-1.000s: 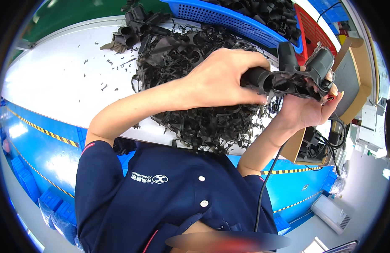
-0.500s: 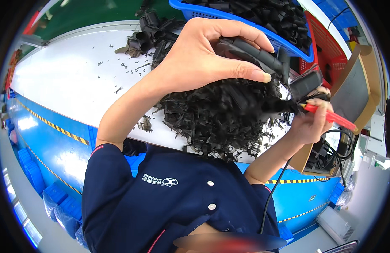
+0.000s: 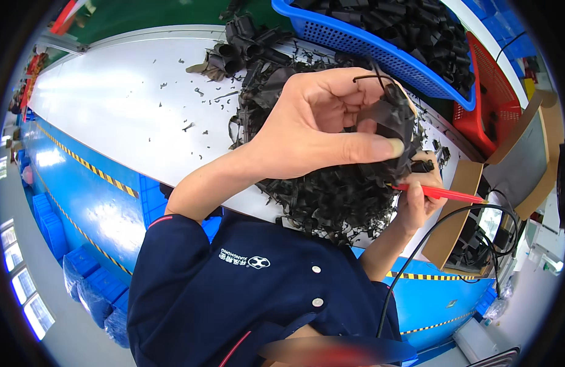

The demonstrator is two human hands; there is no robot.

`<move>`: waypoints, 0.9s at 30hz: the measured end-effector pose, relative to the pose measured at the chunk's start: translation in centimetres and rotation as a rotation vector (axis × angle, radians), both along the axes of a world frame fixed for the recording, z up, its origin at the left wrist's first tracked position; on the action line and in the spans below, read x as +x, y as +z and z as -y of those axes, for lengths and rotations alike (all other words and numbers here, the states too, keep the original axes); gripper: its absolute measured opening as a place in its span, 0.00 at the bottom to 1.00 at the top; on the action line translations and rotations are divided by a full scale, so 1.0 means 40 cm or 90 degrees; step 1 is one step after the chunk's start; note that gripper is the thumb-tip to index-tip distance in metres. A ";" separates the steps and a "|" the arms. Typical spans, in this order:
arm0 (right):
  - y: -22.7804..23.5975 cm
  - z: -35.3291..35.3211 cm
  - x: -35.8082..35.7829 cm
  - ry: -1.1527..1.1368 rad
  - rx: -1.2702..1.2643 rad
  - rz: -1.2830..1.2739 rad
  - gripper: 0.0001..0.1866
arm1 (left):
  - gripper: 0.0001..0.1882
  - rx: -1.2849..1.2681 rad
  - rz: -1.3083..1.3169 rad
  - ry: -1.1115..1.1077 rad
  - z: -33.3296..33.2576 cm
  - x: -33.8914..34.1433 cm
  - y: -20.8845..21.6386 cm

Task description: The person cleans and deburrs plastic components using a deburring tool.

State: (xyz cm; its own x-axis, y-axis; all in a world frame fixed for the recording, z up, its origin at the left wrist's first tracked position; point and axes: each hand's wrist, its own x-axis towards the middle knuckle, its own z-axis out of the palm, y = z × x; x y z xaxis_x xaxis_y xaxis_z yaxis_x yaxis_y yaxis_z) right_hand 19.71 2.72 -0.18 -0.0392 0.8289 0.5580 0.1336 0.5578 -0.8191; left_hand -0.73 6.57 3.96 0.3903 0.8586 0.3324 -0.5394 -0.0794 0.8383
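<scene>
My left hand [image 3: 322,125] is closed around a hollow black molded part [image 3: 395,119], its thumb and fingers on opposite sides. A thin dark strip curls up beside the part. My right hand [image 3: 420,205] grips a slim red-handled tool [image 3: 450,194], whose tip meets the lower right edge of the part. Some of the right fingers are hidden behind the part. Beneath both hands spreads a heap of black trimmings [image 3: 331,205] on the white table [image 3: 126,92].
Black tubular parts [image 3: 246,40] lie at the back of the table. A blue basket [image 3: 380,50] full of black parts stands at the far right, next to a red basket [image 3: 505,113]. An open cardboard box [image 3: 463,189] and a black cable [image 3: 411,254] are at right.
My left hand has come nearer and turned the black part. My right hand has moved left, bringing the red-handled tool against it. The whole view has shifted slightly.
</scene>
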 end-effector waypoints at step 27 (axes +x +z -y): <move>0.149 -0.118 0.083 -0.030 0.007 -0.568 0.23 | 0.52 0.046 -0.081 -0.293 0.037 0.114 -0.046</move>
State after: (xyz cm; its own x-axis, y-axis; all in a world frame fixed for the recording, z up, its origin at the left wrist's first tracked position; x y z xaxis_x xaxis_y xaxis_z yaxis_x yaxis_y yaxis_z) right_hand 23.03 7.45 5.79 0.4468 0.8132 0.3728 -0.5282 0.5762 -0.6237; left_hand 3.85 5.09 2.13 0.7651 0.5644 0.3100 -0.4263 0.0832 0.9007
